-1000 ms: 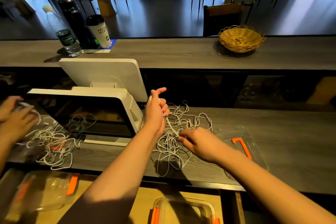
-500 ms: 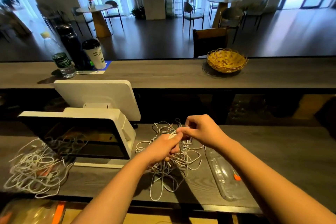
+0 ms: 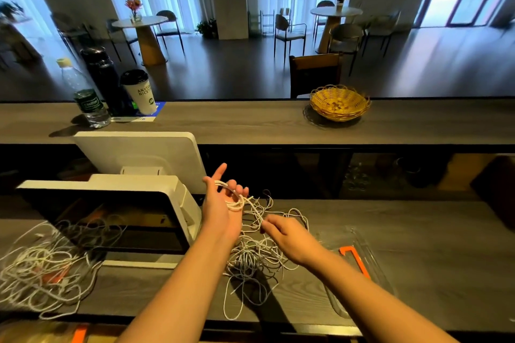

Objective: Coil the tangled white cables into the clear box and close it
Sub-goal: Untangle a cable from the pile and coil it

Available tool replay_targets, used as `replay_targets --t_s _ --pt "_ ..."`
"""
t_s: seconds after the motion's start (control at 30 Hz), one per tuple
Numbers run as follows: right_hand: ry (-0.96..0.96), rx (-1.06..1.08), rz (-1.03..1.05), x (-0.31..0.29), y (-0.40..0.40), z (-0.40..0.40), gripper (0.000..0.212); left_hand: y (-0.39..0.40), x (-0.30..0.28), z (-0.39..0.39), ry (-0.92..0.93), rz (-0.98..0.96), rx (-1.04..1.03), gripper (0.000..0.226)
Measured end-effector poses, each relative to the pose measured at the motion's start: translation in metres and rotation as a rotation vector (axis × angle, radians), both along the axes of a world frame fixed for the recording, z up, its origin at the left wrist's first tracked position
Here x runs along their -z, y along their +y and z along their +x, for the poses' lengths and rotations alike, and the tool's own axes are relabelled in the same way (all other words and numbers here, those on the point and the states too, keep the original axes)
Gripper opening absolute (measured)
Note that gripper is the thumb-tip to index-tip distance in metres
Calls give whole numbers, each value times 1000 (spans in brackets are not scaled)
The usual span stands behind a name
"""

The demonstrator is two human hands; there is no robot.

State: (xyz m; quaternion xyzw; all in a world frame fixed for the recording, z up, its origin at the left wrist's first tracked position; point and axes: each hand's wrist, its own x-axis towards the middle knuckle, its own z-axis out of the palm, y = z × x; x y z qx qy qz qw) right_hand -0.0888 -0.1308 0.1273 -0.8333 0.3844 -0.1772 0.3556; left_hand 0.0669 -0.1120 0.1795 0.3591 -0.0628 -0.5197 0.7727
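A tangle of white cables (image 3: 255, 256) lies on the dark counter in front of me. My left hand (image 3: 223, 206) is raised above it, fingers spread, with a few turns of white cable wound around them. My right hand (image 3: 287, 237) hovers low over the tangle and pinches a strand that runs to the left hand. A clear lid (image 3: 359, 264) with an orange clasp lies flat on the counter, right of the tangle. The clear box itself is not clearly in view.
A white point-of-sale terminal (image 3: 133, 198) stands left of my hands. A second white cable tangle (image 3: 41, 270) lies at far left. On the upper ledge: a water bottle (image 3: 86, 97), a black flask, a paper cup (image 3: 140, 92), a yellow wicker basket (image 3: 338, 103).
My hands, together half a second ago, have parted: the left has risen with cable loops around its fingers, the right has dropped over the tangle. The camera has tilted up.
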Motion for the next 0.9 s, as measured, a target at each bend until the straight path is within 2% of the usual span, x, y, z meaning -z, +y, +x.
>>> replay_targets --t_s 0.1,0.2,0.27,0.33,0.4,0.53,0.57,0.6,0.67,0.7,0.77,0.9 --pt "177 -103 -180 -6 4 4 29 -5 9 1 -241 65 -75 44" --pt "185 -186 -316 -28 -1 7 19 -11 23 8 -572 201 -72 37" --pt "120 -234 -401 -47 -9 10 12 -12 25 10 -876 336 53 39" --pt "79 -277 -565 -59 -19 16 11 -11 19 6 -1020 435 288 49" --pt "104 -262 -672 -64 -29 23 18 -10 9 2 -966 465 528 60" --pt "117 -43 -680 -76 -56 22 33 -7 -2 13 -643 408 929 86" --pt "110 -39 -640 -77 -63 21 36 -6 -5 18 -606 374 1037 88" --pt "73 -71 -514 -77 -69 20 35 -5 -7 23 -613 332 1132 87" --pt "-30 -156 -187 -75 -80 19 29 -1 -11 30 -733 255 1245 67" --pt "-63 -165 -92 -73 -86 18 26 1 -11 33 -793 230 1246 56" --pt "-96 -121 -30 -64 -92 14 26 4 -6 39 -805 205 1138 45" --pt "-97 -19 62 -30 -88 10 29 1 9 45 -686 203 615 42"
